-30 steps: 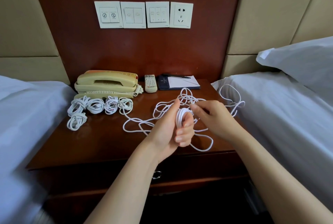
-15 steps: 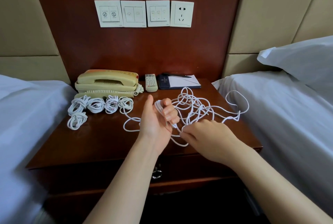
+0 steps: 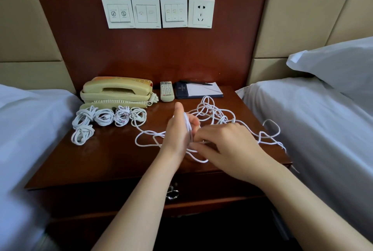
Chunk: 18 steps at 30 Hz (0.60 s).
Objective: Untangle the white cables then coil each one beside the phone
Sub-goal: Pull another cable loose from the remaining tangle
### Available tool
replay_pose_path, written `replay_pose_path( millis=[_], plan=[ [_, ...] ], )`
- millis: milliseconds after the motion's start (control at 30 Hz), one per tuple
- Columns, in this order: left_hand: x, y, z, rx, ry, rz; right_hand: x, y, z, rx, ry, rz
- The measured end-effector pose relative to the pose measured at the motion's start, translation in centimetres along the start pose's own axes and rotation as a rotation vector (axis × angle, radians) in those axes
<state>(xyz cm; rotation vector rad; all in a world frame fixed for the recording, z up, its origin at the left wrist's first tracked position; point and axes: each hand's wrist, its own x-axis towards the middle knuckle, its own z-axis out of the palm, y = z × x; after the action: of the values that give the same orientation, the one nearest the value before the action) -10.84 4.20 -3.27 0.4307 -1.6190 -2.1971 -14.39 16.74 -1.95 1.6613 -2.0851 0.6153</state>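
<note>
Both hands are held close together over the worktop (image 3: 113,156): white cable (image 3: 188,125) is wrapped round the upright left hand (image 3: 177,131), seemingly as a coil former, and its strand is pinched by the right hand (image 3: 228,145). Thin, limp slack is spread in a loose tangle (image 3: 214,113) beyond; finished coils (image 3: 105,116) are laid beside the phone (image 3: 117,91).

- Cannot see the fingertips of the right hand (image 3: 228,148), hidden behind the left hand (image 3: 177,131); cannot tell if pinching the loose cable (image 3: 218,113).
- Blurred where loops of that cable go round the left fingers; cannot count the turns.
- Cannot follow the loose cable under both hands.
- Cannot read the labels on the switch plates (image 3: 118,12) or the remote (image 3: 167,91): too small.
- Half hidden by the left forearm: the drawer handle (image 3: 172,193).
- Cut by the right edge: the pillow (image 3: 339,63).
</note>
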Motion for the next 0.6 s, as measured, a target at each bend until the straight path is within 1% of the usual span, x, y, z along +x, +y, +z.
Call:
replay_pose_path(
  millis=[67, 133, 167, 233, 333, 467, 600],
  plan=[
    [-0.5, -0.2, 0.5, 0.088, -0.13, -0.003, 0.1, 0.6, 0.2, 0.011, 0.088, 0.037],
    [-0.9, -0.6, 0.6, 0.187, -0.249, 0.006, 0.2, 1.3, 0.3, 0.026, 0.145, 0.078],
    [-1.0, -0.8, 0.5, 0.196, -0.289, -0.009, 0.3, 1.7, 0.4, 0.046, 0.165, 0.097],
    [-1.2, -0.8, 0.5, 0.164, -0.344, -0.079, 0.3, 2.2, 0.5, 0.133, 0.18, 0.151],
    [-1.5, -0.6, 0.5, 0.153, -0.424, -0.146, 0.3, 3.0, 0.8, 0.25, 0.15, 0.243],
    [-1.7, -0.3, 0.3, 0.07, -0.472, -0.217, 0.4, 4.1, 1.8, 0.263, 0.163, 0.288],
    [-1.9, -0.1, -0.3, -0.031, -0.501, -0.189, 0.4, 4.6, 2.3, 0.317, 0.201, 0.351]
  ],
)
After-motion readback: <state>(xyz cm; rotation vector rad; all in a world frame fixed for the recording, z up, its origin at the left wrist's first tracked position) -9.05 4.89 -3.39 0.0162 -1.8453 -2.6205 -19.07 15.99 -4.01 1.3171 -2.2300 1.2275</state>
